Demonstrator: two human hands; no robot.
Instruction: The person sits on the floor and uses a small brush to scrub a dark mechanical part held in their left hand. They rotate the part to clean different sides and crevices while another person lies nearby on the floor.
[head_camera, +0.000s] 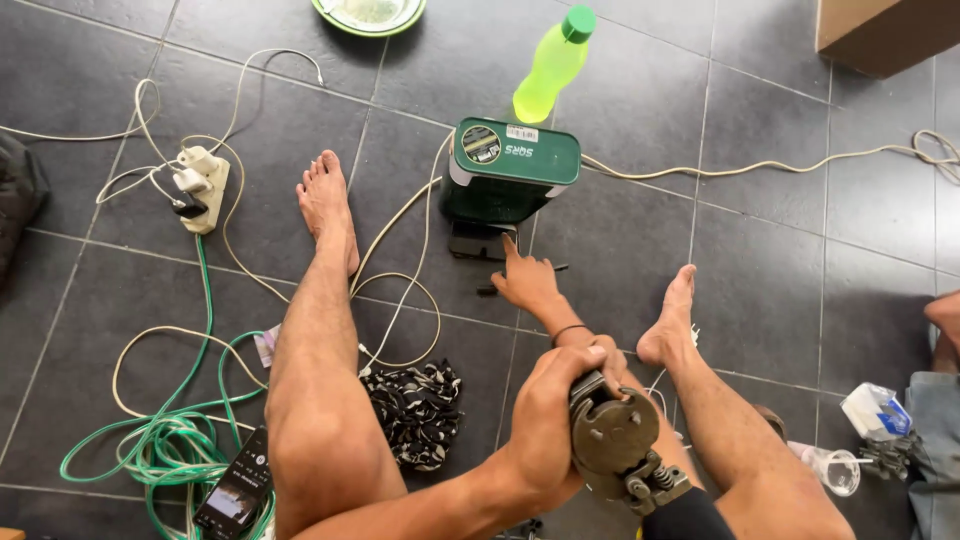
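We sit on the dark tiled floor (780, 170) with legs spread, and our left hand (548, 420) is clamped around the head of a heavy metal crimping tool (615, 445), fingers wrapped over its top. The tool lies at the bottom of the view, between our thighs; its long axis runs from about 11 o'clock down to 5 o'clock, the round jaw plate uppermost and the black handle pointing down toward us.

Our right hand (525, 282) is stretched out ahead, fingers loosely apart, index finger extended toward 12 o'clock and touching the floor just at the foot of a green box-shaped device (510, 175). The device stands upright at 12 o'clock from that hand, its flat top facing us, a black base plate jutting out just beside the fingertip. The right hand is clearly the nearer one to it; the left, busy with the tool, sits well back at 6 o'clock.

A lime-green bottle (552, 68) lies beyond the device at 1 o'clock. A power strip (203, 185) with white cables sits at 10 o'clock, and a coiled green cable (175, 440) with a phone (235, 492) at 8 o'clock.
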